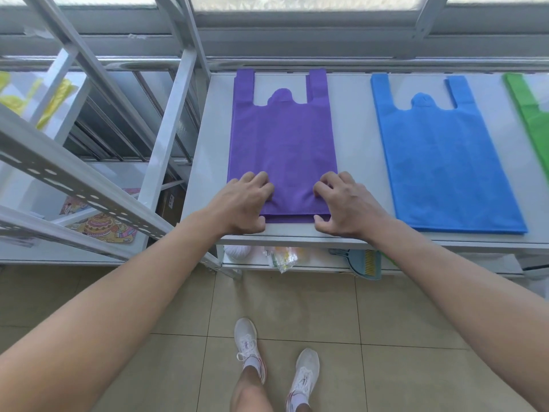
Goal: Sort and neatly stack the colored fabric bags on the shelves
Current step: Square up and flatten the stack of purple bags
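Hands are gripping the near corners of the purple bags [282,138], left hand [240,203] and right hand [347,203] both curling over that pile on the shelf [355,120], beside a blue pile [439,162] already lying neat, while a green pile [531,114], perhaps unfinished, is running out of view.

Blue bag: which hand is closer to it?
Right. The right hand pinches the purple bag at its corner beside the blue bag; the left hand holds the opposite corner, farther away.

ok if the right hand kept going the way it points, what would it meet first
More of the purple bag stack it grips; the right hand aims diagonally across it, likely clearing the left hand.
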Motion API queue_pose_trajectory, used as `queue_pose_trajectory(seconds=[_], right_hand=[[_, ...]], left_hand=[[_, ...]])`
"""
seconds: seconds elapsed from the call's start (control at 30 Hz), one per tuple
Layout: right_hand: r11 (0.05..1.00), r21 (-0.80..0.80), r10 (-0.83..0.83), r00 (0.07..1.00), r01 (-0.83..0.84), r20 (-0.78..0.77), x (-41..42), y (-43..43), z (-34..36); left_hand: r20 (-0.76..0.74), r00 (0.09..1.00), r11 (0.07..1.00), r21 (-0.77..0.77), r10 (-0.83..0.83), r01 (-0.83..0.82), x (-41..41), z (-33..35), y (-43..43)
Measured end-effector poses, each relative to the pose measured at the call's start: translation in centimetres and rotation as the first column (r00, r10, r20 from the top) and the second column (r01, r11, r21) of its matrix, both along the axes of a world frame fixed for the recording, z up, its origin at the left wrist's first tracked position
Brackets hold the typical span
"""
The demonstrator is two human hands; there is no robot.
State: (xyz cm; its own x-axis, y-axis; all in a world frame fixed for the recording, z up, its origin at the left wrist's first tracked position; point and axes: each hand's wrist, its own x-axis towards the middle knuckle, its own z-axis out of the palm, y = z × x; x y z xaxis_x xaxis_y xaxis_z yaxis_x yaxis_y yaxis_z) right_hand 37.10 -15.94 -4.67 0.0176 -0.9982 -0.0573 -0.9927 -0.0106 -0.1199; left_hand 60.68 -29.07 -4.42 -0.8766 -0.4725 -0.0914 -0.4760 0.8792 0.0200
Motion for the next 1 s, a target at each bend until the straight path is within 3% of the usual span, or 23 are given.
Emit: queue_pose_trajectory(seconds=[0.07,0.13,0.2,0.27,0.33,0.47,0.6,0.67,0.73,0.8,0.9,1.0], right_hand=[[1.000,0.023,0.022,0.998,-0.021,-0.065,0.2,-0.3,0.3],[0.998,0.053,0.048,0.993,-0.042,-0.109,0.1,-0.9,0.6],[0.996,0.077,0.062,0.991,-0.053,-0.117,-0.1,-1.2,0.7],[0.995,0.080,0.057,0.996,-0.051,-0.069,-0.3,-1.1,0.9],[0.998,0.058,0.030,0.998,-0.034,0.060,-0.7,-0.7,1.1],[0.998,0.020,-0.063,0.951,0.059,0.301,-1.5,0.0,0.7],[0.949,-0.019,-0.251,0.791,0.315,0.558,-1.5,-0.2,-0.1],[0.899,0.033,-0.359,0.693,0.436,0.625,-1.3,-0.1,0.1],[0.830,0.169,-0.484,0.538,0.531,0.689,-1.2,0.0,0.2],[0.743,0.321,-0.581,0.329,0.587,0.744,-1.0,0.1,0.2],[0.654,0.454,-0.599,0.048,0.605,0.799,-1.2,-0.4,-0.1],[0.579,0.543,-0.592,-0.145,0.608,0.793,-1.5,-1.1,-0.3]], left_hand=[[0.119,0.993,0.995,-0.092,-0.022,0.033,-1.0,0.4,0.2],[0.135,0.990,0.992,-0.108,-0.047,0.061,-1.5,0.4,0.2],[0.032,0.999,1.000,-0.016,-0.006,0.006,-1.5,0.5,-0.2],[-0.133,0.980,0.972,0.204,0.146,-0.117,-0.8,0.5,-1.0],[-0.284,0.903,0.898,0.395,0.322,-0.195,0.4,0.3,-1.5],[-0.400,0.793,0.826,0.521,0.459,-0.215,2.3,-0.1,-0.9],[-0.508,0.728,0.864,0.444,0.460,-0.237,2.8,-1.3,-0.2],[-0.579,0.591,0.827,0.367,0.561,-0.426,3.0,-1.9,0.5],[-0.590,0.355,0.668,0.480,0.725,-0.568,3.1,-1.4,1.5],[-0.439,0.199,0.470,0.686,0.876,-0.556,2.9,-0.8,2.1],[-0.089,0.102,0.116,0.946,0.991,-0.303,2.8,-0.7,1.7],[0.187,0.066,-0.189,0.982,0.980,0.018,2.7,-0.6,0.0]])
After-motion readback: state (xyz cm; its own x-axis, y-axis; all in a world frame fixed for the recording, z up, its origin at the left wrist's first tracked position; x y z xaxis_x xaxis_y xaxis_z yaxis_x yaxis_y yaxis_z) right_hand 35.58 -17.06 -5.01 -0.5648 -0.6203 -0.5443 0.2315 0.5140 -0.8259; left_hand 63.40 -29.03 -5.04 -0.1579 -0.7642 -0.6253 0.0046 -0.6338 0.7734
